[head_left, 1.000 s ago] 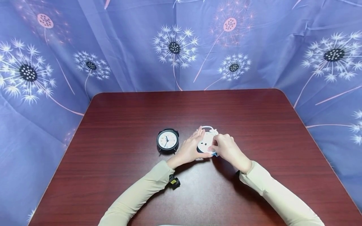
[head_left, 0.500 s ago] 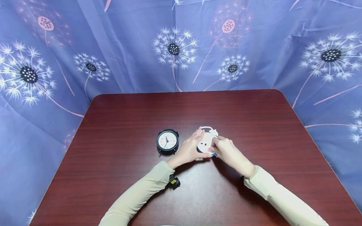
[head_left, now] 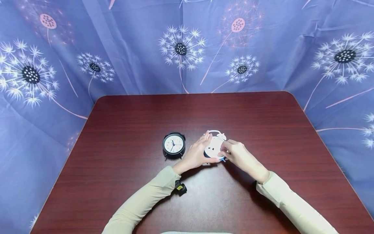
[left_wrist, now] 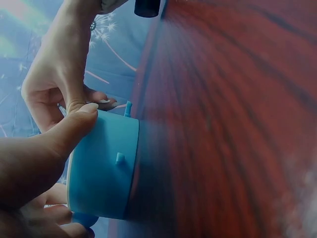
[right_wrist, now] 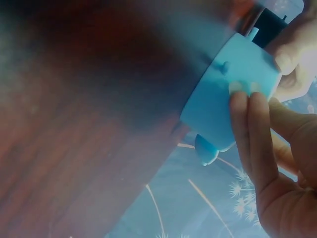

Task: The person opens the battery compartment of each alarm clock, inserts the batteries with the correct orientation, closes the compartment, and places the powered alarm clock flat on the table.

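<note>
A blue twin-bell alarm clock (left_wrist: 101, 163) lies face down on the table, its white back (head_left: 211, 150) turned up. My left hand (head_left: 196, 153) grips it from the left, thumb on the near side and fingers round the far side. Over the lower right part of the back, my right hand (head_left: 236, 156) has its thumb and forefinger curled together. Two of its fingertips press the clock's blue side (right_wrist: 242, 69) in the right wrist view. What the thumb and forefinger pinch is hidden by the fingers. Left of both hands, a black alarm clock (head_left: 173, 145) lies face up.
The dark red wooden table (head_left: 131, 120) extends around both clocks. Behind it hangs a blue curtain (head_left: 140, 39) with dandelion prints. A pale edge of some object (head_left: 195, 232) shows at the bottom of the head view.
My right wrist has swung slightly to the right, and the hand has turned, its fingers staying at the clock's back. The left hand and both clocks keep their places.
</note>
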Demonstrator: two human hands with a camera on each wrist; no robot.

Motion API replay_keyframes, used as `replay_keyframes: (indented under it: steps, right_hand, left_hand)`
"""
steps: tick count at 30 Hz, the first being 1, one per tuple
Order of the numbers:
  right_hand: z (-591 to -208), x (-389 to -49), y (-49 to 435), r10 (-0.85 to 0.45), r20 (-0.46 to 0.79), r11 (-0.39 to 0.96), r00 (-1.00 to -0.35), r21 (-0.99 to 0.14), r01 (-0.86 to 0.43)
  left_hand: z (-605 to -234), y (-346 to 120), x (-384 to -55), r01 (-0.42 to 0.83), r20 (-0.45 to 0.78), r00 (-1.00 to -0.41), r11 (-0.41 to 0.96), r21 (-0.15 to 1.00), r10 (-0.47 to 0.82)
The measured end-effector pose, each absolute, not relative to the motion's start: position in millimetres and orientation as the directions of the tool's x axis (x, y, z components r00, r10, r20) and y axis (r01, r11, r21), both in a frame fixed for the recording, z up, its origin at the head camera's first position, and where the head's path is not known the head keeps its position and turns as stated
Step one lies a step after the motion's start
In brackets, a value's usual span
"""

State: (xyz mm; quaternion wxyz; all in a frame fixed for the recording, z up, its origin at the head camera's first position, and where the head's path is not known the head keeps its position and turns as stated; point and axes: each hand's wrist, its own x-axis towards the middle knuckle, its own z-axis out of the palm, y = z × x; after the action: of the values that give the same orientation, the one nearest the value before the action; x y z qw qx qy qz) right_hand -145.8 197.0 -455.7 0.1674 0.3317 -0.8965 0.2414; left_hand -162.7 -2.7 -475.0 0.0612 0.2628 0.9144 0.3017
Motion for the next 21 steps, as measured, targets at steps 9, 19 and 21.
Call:
replay_keyframes:
  steps: [9,19,21]
  right_hand:
    - [-457.5,-141.6,200.4,-0.684,0.498,0.595,-0.533,-0.040,-0.802]
    - [-454.4,-141.6,198.0,-0.778,0.495,0.504,-0.386,0.126,-0.854]
    - [-454.0,-142.0,197.8,-0.773,0.493,0.515,-0.399,0.119,-0.849]
  left_hand:
    - [-475.9,-3.3,-162.6,0.455,0.051,-0.850,0.681,0.574,0.525]
    - [-475.7,-2.1,-163.1,0.462,0.045,-0.845,0.686,0.563,0.533]
    - [-475.0,-1.7,-163.6,0.461,0.043,-0.844,0.682,0.568,0.534]
